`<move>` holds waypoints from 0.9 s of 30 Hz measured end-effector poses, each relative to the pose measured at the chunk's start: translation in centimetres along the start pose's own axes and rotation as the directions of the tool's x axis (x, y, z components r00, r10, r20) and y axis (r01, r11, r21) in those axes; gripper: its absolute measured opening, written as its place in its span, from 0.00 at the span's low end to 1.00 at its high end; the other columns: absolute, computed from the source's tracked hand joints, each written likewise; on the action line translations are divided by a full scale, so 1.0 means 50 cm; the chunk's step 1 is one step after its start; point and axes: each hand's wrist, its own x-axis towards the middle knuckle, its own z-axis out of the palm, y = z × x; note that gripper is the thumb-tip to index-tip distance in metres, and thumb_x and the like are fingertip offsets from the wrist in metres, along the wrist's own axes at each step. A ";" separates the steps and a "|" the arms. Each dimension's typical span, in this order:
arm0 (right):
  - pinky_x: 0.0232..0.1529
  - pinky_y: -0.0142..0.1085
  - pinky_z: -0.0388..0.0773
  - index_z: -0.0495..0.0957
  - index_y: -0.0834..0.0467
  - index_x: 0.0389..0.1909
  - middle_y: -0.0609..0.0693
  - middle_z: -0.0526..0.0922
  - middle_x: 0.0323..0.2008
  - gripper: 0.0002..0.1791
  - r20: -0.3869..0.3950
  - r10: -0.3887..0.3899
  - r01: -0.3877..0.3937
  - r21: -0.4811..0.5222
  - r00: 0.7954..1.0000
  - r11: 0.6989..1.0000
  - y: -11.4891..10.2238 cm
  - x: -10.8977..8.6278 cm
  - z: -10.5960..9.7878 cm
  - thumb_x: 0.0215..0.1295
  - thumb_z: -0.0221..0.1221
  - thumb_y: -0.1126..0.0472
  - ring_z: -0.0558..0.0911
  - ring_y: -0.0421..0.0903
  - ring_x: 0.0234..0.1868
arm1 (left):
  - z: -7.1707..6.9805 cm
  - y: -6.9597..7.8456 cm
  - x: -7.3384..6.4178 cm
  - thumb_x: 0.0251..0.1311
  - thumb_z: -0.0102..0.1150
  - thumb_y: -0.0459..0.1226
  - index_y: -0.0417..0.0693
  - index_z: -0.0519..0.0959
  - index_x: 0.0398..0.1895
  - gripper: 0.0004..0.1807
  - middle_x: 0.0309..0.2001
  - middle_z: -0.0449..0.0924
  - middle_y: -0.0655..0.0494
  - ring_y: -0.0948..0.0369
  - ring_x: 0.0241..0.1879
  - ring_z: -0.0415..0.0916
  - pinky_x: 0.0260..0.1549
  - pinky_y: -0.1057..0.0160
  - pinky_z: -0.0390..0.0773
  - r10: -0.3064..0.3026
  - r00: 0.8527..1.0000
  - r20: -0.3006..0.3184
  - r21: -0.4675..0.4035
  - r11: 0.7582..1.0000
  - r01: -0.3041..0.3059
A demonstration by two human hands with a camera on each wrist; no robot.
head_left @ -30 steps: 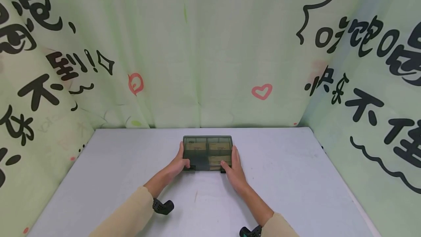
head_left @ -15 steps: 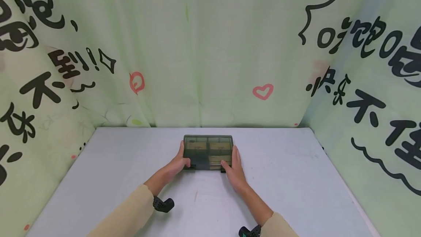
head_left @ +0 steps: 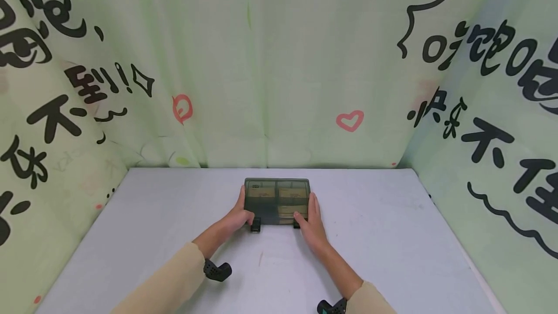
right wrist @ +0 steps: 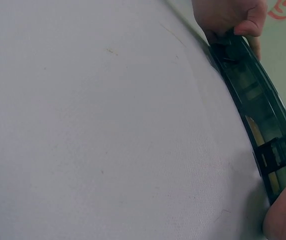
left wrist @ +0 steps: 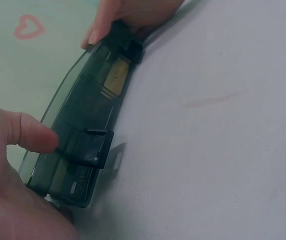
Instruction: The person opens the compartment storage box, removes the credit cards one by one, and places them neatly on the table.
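A dark translucent plastic storage case (head_left: 277,207) with a lid is near the back middle of the white table, its divided inside showing several tan pieces. My left hand (head_left: 236,216) holds the case's left end, thumb by the front left latch (head_left: 255,225), which sticks out from the front edge. In the left wrist view this latch (left wrist: 94,149) stands out from the front wall below the thumb. On the right end, my right hand (head_left: 312,227) grips the side, its thumb on the front right corner, just above the right latch (head_left: 297,225). Fingers under the case are hidden.
The white tabletop (head_left: 383,246) spreads around the case, with a faint brown mark in front. A pale green curtain (head_left: 261,71) with black lettering and hearts hangs behind and at both sides. Each forearm wears a black camera device (head_left: 218,271).
The front left latch has swung out from the case's front edge under my left thumb. The case and my right hand keep nearly the same place; the view shifts slightly.
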 end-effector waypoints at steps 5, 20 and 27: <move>0.73 0.61 0.43 0.32 0.58 0.77 0.58 0.32 0.78 0.43 0.005 -0.004 0.004 0.003 1.000 1.000 0.003 -0.001 0.001 0.74 0.49 0.57 0.37 0.59 0.78 | -0.003 0.004 0.000 0.40 0.48 0.23 0.55 0.23 0.76 0.63 0.78 0.24 0.45 0.48 0.69 0.45 0.63 0.46 0.54 -0.010 1.000 0.004 -0.002 1.000 0.010; 0.75 0.59 0.41 0.33 0.54 0.77 0.56 0.35 0.78 0.44 0.025 0.017 -0.017 -0.035 1.000 0.999 0.000 -0.008 -0.010 0.73 0.50 0.52 0.38 0.57 0.78 | -0.005 0.000 -0.008 0.48 0.52 0.29 0.60 0.25 0.77 0.59 0.79 0.26 0.49 0.48 0.77 0.36 0.71 0.38 0.45 -0.048 0.999 0.001 0.015 0.999 0.048; 0.76 0.57 0.41 0.34 0.54 0.78 0.53 0.36 0.79 0.46 0.037 0.008 -0.006 -0.059 0.999 0.998 -0.001 -0.007 -0.025 0.72 0.52 0.49 0.39 0.55 0.79 | -0.007 0.002 -0.012 0.50 0.53 0.31 0.59 0.27 0.77 0.58 0.79 0.28 0.50 0.47 0.78 0.33 0.72 0.36 0.42 -0.040 0.999 -0.019 0.020 0.999 0.041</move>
